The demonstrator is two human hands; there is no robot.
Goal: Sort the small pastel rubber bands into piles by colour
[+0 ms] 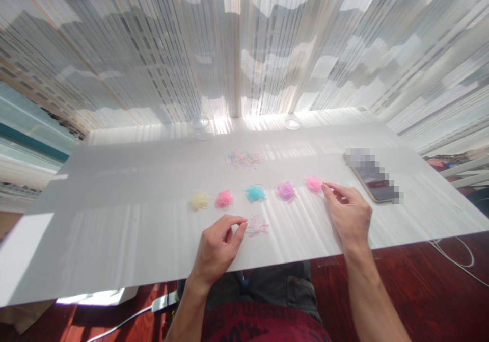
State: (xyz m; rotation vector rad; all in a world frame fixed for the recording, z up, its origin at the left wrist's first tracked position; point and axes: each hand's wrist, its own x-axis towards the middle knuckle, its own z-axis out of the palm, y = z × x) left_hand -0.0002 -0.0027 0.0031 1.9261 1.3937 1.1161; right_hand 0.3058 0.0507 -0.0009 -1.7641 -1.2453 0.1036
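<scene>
Small piles of thin coloured pieces form a row on the white table point(126, 214): a yellow pile point(199, 200), a hot-pink pile point(224, 198), a turquoise pile point(255, 193), a purple pile point(286, 191) and a light-pink pile point(314, 184). My right hand point(348, 212) is pinched at the right edge of the light-pink pile. Thumb and forefinger of my left hand point(221, 242) meet beside a small loose mixed pile point(257, 226) near the front. Whatever either pinch holds is too small to make out. Behind the row lies a larger mixed pile point(244, 159).
A phone point(372, 176), partly pixelated, lies to the right. Two clear round containers or lids point(200, 124) point(292, 123) stand at the back edge before a sheer curtain point(237, 51). White cables point(456, 260) hang below the table's right side.
</scene>
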